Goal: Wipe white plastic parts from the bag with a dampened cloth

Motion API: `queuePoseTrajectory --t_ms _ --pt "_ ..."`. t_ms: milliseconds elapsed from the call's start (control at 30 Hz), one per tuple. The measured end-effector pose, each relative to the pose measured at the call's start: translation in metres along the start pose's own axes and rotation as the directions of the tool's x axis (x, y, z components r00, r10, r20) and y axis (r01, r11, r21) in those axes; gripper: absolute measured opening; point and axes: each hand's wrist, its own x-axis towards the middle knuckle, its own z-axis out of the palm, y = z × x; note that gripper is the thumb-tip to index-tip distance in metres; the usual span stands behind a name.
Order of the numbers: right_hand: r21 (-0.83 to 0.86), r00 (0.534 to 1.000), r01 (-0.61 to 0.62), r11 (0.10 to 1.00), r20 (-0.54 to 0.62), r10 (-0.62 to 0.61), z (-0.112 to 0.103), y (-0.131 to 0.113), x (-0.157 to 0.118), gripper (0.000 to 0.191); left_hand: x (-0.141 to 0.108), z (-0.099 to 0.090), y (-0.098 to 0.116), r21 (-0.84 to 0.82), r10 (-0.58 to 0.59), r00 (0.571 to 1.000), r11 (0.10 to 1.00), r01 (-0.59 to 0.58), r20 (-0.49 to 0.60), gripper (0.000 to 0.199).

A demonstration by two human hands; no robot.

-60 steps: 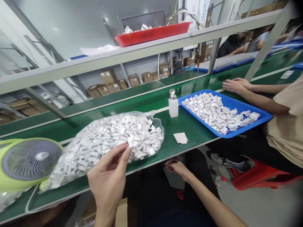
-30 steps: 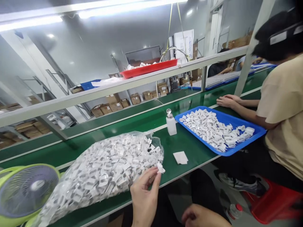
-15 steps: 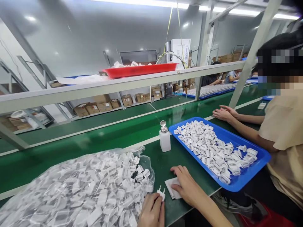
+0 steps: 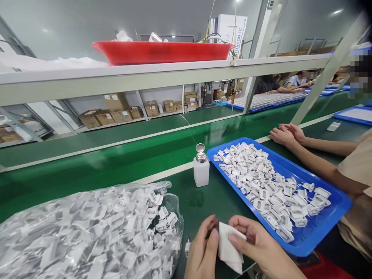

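My left hand point(image 4: 202, 252) and my right hand point(image 4: 258, 244) meet at the near edge of the green bench. Between them is a white wipe cloth point(image 4: 229, 248), pinched by my right fingers. My left hand holds a small white plug part point(image 4: 187, 248), mostly hidden by its fingers, with the cloth against it. A clear bag point(image 4: 87, 232) full of white plug parts lies just left of my left hand. A white dispenser bottle point(image 4: 201, 167) with a metal cap stands beyond my hands.
A blue tray point(image 4: 319, 228) holding several white plug parts sits to the right. A co-worker's hands point(image 4: 286, 135) rest on the bench behind it. A red tray point(image 4: 162, 52) sits on the overhead shelf. A green conveyor belt point(image 4: 116, 155) runs behind.
My right hand has lifted the white cloth off the bench and brought it against the plug part in my left hand. The view has tilted and moved closer to the bench.
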Motion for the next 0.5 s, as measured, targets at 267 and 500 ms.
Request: queuePoseTrajectory --t_ms 267,500 --pt "0.168 0.97 0.028 0.985 -0.241 0.013 -0.014 0.0 -0.01 0.041 0.026 0.025 0.026 -0.36 -0.077 0.927 0.907 0.218 0.367 0.046" --pt "0.247 0.928 -0.01 0.969 -0.359 0.101 -0.016 0.0 -0.017 0.05 0.025 0.033 0.029 -0.325 -0.063 0.923 0.925 0.197 0.38 0.052"
